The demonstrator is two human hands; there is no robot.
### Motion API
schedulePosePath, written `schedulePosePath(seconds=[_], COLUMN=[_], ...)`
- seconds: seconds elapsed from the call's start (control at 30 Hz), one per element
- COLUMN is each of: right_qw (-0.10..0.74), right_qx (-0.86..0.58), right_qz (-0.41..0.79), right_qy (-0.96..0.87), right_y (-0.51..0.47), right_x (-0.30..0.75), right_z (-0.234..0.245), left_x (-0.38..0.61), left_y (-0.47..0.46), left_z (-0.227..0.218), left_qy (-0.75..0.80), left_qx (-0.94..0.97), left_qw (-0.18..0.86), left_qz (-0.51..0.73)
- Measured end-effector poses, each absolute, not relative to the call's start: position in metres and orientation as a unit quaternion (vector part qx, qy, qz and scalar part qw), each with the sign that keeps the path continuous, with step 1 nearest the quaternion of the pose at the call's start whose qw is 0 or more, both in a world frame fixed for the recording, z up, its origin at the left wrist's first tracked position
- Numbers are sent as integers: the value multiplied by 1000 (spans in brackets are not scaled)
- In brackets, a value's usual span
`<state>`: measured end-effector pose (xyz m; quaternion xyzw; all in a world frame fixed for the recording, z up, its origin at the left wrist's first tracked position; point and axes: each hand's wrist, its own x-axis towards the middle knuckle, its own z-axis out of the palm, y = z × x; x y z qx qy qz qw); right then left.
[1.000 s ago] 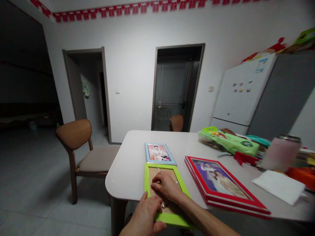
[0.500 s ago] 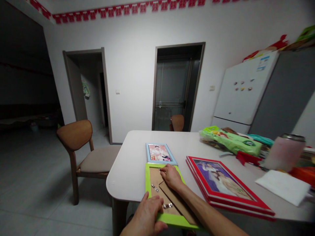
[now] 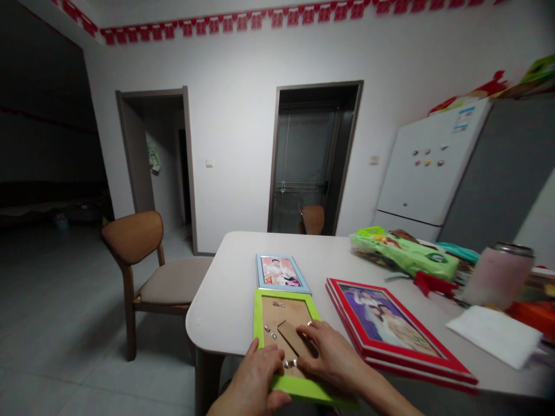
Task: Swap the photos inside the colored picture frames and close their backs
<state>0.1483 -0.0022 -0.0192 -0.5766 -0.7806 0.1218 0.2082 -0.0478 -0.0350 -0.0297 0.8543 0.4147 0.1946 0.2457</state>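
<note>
The green frame (image 3: 259,312) lies face down at the near edge of the counter (image 3: 221,300), just in front of a blue frame (image 3: 280,271). It looks light and stiff, though probably breakable on the hidden front, with a thin backing board (image 3: 277,309) that would flex, so it is best held by its rim. The left hand (image 3: 255,375) clasps the near-left corner, while the right hand (image 3: 332,358) lies open and flat on the board over the stand (image 3: 289,334). Half a second ago, that right hand was up at the far edge by the top clip; the left has stayed put.
</note>
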Motion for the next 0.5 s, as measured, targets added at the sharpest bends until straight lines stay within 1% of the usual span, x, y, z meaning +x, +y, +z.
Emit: schedulePosePath(seconds=[0.03, 0.13, 0.2, 0.37, 0.5], right_qw=[204, 231, 243, 236, 268], right_qx=[-574, -579, -590, -608, -572], right_qz=[123, 131, 134, 131, 142], right_qy=[-783, -771, -759, -747, -762], right_y=[-7, -9, -5, -4, -10], right_x=[148, 144, 143, 139, 122], right_z=[-19, -18, -13, 10, 24], left_x=[-48, -48, -48, -41, -44], left_y=[-35, -34, -32, -16, 3], left_z=[-31, -33, -32, -31, -31], left_qy=[418, 438, 454, 489, 464], left_qx=[851, 828, 799, 704, 587], left_qw=[248, 267, 288, 322, 433], left_qz=[201, 227, 270, 402, 503])
